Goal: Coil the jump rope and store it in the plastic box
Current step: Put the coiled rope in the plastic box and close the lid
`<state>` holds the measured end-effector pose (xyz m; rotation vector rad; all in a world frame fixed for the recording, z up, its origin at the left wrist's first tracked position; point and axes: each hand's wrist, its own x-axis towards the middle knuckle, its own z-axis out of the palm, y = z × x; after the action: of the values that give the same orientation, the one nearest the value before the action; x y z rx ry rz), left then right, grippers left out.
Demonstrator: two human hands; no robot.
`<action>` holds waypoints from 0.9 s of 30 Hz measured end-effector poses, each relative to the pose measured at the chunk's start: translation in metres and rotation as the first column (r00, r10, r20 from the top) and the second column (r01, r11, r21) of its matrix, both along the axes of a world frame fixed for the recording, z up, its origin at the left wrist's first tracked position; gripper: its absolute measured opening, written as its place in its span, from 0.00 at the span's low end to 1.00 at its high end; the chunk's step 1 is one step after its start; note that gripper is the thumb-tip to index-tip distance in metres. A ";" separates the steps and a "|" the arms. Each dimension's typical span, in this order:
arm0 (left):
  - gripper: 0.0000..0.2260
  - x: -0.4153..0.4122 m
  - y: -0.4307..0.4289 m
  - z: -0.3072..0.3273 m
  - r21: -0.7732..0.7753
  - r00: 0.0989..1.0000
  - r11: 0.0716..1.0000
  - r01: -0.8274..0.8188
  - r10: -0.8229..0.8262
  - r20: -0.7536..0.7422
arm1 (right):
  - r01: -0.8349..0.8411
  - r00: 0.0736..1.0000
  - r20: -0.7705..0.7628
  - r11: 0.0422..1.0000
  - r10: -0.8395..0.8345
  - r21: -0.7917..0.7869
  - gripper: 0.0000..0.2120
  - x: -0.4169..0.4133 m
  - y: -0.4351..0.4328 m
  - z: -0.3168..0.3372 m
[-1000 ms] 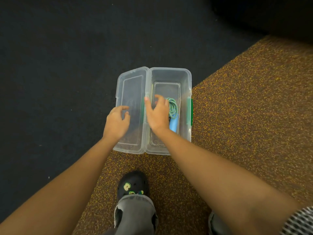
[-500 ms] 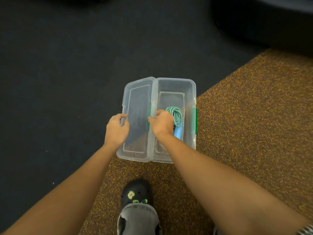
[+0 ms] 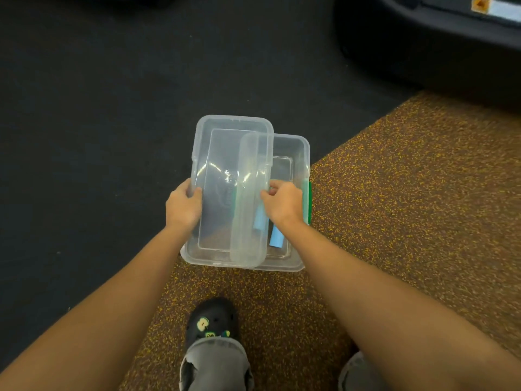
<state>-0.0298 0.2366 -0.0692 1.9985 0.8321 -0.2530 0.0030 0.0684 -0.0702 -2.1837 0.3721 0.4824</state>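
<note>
Nearest you, your black clog with small charms (image 3: 212, 320) stands on the brown, yellow-flecked rubber mat (image 3: 394, 198), grey trouser cuff above it. Your two bare forearms reach forward from there. Your left hand (image 3: 183, 206) is closed on the left long edge of the clear plastic lid (image 3: 225, 153), thumb on top and fingers curled under. Your right hand (image 3: 283, 203) pinches the lid's right long edge, fingers together on the rim. The lid is raised and tilted, lying partly over the left side of the clear rectangular plastic box (image 3: 298, 153), which sits on the floor where the mat meets the dark flooring (image 3: 98, 108). A green latch (image 3: 309, 201) shows on the box's right wall. Inside the box, light blue jump rope handles (image 3: 276, 237) lie near your end; the cord is hidden behind your right hand and the lid. Farther off, at top right, a bulky black object (image 3: 423, 43) rests on the dark flooring.
</note>
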 end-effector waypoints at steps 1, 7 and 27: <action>0.12 0.002 -0.005 0.001 0.003 1.000 1.000 0.018 -0.018 0.009 | 0.007 1.000 0.000 1.000 -0.007 -0.011 0.10 0.001 -0.006 0.001; 0.13 0.008 -0.034 -0.003 -0.004 0.988 0.989 0.147 -0.147 -0.043 | 0.028 0.999 0.044 0.987 -0.021 -0.156 0.07 -0.001 -0.038 -0.007; 0.14 0.015 -0.051 -0.012 -0.024 0.940 0.952 0.305 -0.305 -0.150 | 0.104 0.993 -0.030 0.973 -0.112 -0.205 0.14 -0.001 -0.064 -0.017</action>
<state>-0.0147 0.1860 -0.0810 2.1239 0.6105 -0.5910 0.0023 0.0042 -0.0877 -2.3377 0.5821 0.4458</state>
